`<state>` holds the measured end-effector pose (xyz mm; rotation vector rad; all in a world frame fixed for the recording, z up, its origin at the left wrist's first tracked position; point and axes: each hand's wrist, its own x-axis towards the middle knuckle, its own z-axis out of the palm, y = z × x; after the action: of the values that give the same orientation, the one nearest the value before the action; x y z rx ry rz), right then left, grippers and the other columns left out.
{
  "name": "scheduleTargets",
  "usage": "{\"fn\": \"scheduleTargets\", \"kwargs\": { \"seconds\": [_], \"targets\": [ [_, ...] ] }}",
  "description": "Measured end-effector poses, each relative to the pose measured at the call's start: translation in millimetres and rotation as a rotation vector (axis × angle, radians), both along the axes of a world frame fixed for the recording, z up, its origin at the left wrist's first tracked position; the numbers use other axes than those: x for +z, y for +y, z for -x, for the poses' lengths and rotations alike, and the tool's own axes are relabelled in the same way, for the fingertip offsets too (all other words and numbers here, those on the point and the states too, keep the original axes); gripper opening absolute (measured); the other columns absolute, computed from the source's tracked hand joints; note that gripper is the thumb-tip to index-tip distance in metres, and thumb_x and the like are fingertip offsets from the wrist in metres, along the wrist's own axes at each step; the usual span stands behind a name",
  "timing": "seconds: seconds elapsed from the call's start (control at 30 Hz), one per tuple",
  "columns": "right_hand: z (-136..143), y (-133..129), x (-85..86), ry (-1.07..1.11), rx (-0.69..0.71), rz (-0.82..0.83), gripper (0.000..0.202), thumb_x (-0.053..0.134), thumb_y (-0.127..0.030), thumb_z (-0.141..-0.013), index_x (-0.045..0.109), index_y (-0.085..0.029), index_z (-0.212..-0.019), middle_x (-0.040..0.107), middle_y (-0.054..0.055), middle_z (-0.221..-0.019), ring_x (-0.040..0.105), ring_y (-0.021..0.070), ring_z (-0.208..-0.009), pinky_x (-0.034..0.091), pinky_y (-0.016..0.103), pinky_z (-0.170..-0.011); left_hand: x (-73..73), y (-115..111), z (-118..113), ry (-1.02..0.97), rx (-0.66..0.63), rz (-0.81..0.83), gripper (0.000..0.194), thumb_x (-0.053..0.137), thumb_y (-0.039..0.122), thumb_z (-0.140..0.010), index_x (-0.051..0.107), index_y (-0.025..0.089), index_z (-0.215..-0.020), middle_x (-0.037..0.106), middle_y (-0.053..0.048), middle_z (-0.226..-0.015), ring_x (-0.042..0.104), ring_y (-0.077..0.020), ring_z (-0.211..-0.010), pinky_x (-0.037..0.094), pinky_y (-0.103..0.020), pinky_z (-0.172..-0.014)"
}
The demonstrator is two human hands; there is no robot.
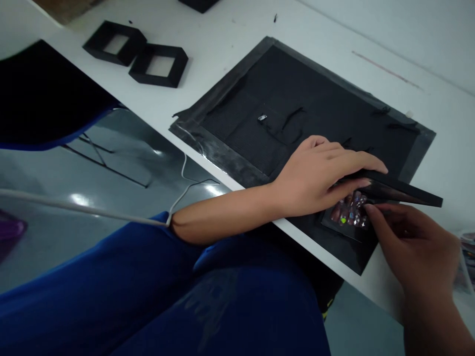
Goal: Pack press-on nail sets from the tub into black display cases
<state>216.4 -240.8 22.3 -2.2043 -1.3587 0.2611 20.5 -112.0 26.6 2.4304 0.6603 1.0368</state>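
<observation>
My left hand (315,173) grips a thin black box part (415,189), with its fingers over the top and its thumb underneath. That part is tilted up on edge. Below it, a set of shiny decorated false nails (351,212) lies on a black card (343,232); some nails are hidden by the hand. My right hand (415,237) is closed in a pinch beside the nails, just under the tilted part. What its fingertips hold, if anything, is hidden. Under all this is a black mat (252,94) with taped edges.
Two black open frames (159,64) stand at the table's (222,29) far left. Black scraps (293,117) and a small pale tag (262,117) lie on the mat. A clear container (468,257) is at right. A white cable (81,210) runs to my left arm; a chair (48,99) stands left.
</observation>
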Motion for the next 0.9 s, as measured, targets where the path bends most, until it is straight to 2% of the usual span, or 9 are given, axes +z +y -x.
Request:
{"fn": "scheduleTargets", "kwargs": {
  "seconds": [0.17,0.33,0.47,0.7,0.9],
  "targets": [
    [-5.7,1.3,-3.1,-0.076,-0.059,0.002,0.044,0.074,-0.059,-0.076,0.067,-0.020,-0.095,0.068,0.002,-0.083,0.057,0.0121,-0.054,0.045,0.029,-0.058,0.8,0.2,1.9,-0.041,-0.017,-0.026,0.023,0.050,0.033,-0.102,0.068,0.027,-0.116,0.078,0.005,-0.106,0.066,-0.0101,-0.085,0.039,-0.031,-0.092],
    [-6.9,7.8,-0.5,-0.108,0.045,0.052,0.036,0.066,-0.055,-0.084,0.068,-0.020,-0.092,0.064,0.002,-0.079,0.059,0.0151,-0.063,0.043,0.031,-0.065,1.8,0.5,2.5,-0.011,-0.020,-0.024,0.024,0.050,0.034,-0.102,0.067,0.027,-0.118,0.077,0.003,-0.110,0.065,-0.0112,-0.081,0.040,-0.032,-0.092],
    [-6.1,11.4,1.1,-0.168,0.086,0.082,0.033,0.065,-0.054,-0.086,0.070,-0.021,-0.086,0.066,0.002,-0.079,0.058,0.0148,-0.065,0.040,0.030,-0.064,1.2,1.2,2.0,-0.006,-0.027,-0.024,0.024,0.051,0.035,-0.102,0.067,0.026,-0.117,0.077,0.003,-0.112,0.065,-0.0109,-0.080,0.041,-0.031,-0.091],
    [-6.7,11.8,-0.5,0.004,-0.049,0.068,0.045,0.070,-0.063,-0.078,0.074,-0.020,-0.089,0.068,0.001,-0.076,0.057,0.0129,-0.054,0.043,0.028,-0.055,-0.3,1.3,1.0,0.016,-0.013,-0.039,0.026,0.047,0.035,-0.103,0.066,0.027,-0.119,0.076,0.004,-0.113,0.065,-0.0109,-0.083,0.043,-0.029,-0.091],
    [-11.2,15.8,-2.7,0.099,-0.077,0.072,0.044,0.070,-0.062,-0.078,0.078,-0.022,-0.096,0.074,0.003,-0.084,0.062,0.0143,-0.058,0.048,0.028,-0.056,-0.9,0.5,-0.5,0.039,0.002,-0.014,0.029,0.046,0.039,-0.103,0.066,0.027,-0.120,0.076,0.003,-0.114,0.066,-0.0113,-0.083,0.043,-0.029,-0.092]
  ]
}}
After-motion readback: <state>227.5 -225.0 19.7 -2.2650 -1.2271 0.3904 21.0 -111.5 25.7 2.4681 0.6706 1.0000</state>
